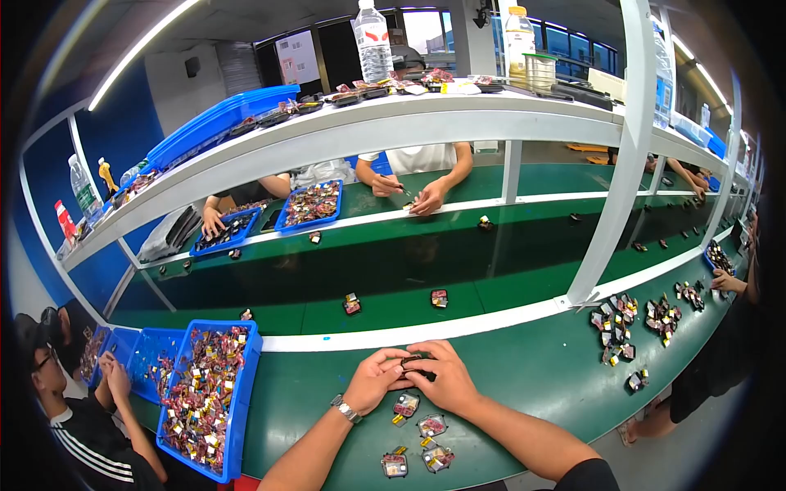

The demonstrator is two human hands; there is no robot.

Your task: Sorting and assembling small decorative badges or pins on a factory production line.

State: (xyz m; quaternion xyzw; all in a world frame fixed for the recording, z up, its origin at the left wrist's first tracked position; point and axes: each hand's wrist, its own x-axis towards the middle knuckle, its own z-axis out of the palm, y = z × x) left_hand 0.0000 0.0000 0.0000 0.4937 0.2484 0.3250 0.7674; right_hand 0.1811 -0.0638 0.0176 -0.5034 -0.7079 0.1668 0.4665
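In front of me, over the green bench (311, 409), both hands meet around a small black plastic part (416, 358). My left hand (375, 380) has its fingers closed on the part's left side, with a watch on that wrist. My right hand (444, 378) closes on it from the right, thumb against it; much of the part is hidden by the fingers. Just below my hands lie several small dark-edged clear units with pink and yellow inside, among them one unit (405, 405) nearest my left hand and another unit (431, 425) under my right forearm.
A blue tray (252, 385) heaped with small pink, yellow and white parts stands to my left. Clusters of similar units (616, 323) lie at right. Beyond a white rail (377, 337), a dark green belt (393, 278) carries scattered units. A white shelf post (610, 204) rises at right; co-workers sit around.
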